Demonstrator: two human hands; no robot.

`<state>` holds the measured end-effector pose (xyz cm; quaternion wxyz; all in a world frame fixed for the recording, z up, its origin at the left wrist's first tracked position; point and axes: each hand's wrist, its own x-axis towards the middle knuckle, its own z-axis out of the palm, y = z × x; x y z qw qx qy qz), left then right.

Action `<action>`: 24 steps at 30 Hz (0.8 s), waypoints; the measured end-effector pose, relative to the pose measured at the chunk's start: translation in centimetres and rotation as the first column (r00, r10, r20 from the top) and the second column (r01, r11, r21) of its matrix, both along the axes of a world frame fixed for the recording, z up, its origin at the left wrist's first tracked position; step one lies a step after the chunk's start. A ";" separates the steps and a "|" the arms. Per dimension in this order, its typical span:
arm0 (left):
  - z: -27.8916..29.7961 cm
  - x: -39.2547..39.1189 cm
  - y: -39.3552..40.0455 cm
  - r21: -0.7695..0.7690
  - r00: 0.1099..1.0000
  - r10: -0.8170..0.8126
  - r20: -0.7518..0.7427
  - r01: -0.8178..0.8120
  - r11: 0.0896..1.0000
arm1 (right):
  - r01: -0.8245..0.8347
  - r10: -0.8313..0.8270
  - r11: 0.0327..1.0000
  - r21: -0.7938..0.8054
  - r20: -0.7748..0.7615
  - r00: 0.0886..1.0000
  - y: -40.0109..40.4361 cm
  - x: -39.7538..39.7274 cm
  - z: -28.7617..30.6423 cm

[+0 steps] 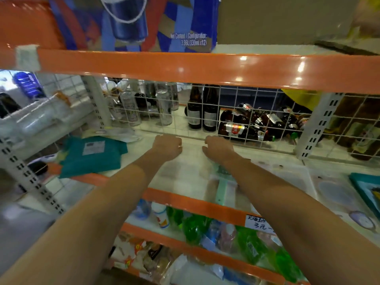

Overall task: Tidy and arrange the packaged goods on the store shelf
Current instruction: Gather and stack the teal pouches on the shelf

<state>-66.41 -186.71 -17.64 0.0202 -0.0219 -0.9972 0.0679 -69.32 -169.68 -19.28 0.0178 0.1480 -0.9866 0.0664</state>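
Note:
Both of my arms reach deep onto the middle shelf (pixel 185 177). My left hand (pixel 167 148) and my right hand (pixel 219 150) sit side by side near the wire mesh back (pixel 226 112). Their fingers are curled down over the far edge of a flat clear package (pixel 223 187) that holds a mint-green handled item. The package lies flat under my right forearm, and my fingertips are hidden. A teal packaged cloth (pixel 92 155) lies on the shelf to the left of my left hand.
Behind the mesh stand cans (pixel 164 108) and brown bottles (pixel 194 112), some toppled (pixel 242 128). An orange beam (pixel 205 68) carries a blue drink carton (pixel 144 23) overhead. Clear packages with round items (pixel 337 194) lie at right. Green packets (pixel 195 227) fill the lower shelf.

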 end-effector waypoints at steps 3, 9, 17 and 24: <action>-0.4 0.7 -3.1 -0.015 0.999 0.048 0.015 -0.048 0.999 | -0.037 0.037 0.999 0.012 0.004 0.999 -3.3 -0.2 -0.2; -2.9 2.0 -10.7 -0.036 0.983 0.147 0.106 -0.144 0.989 | -0.102 0.102 0.995 -0.014 0.084 0.991 -11.3 -0.2 -1.3; -3.5 2.5 -19.9 -0.070 0.983 0.175 0.057 -0.171 0.983 | -0.166 0.170 0.985 -0.039 0.112 0.979 -21.0 -0.4 -2.2; -5.2 3.6 -26.6 -0.041 0.979 0.203 0.035 -0.201 0.979 | -0.144 0.161 0.985 -0.091 0.210 0.965 -27.5 -0.1 -4.2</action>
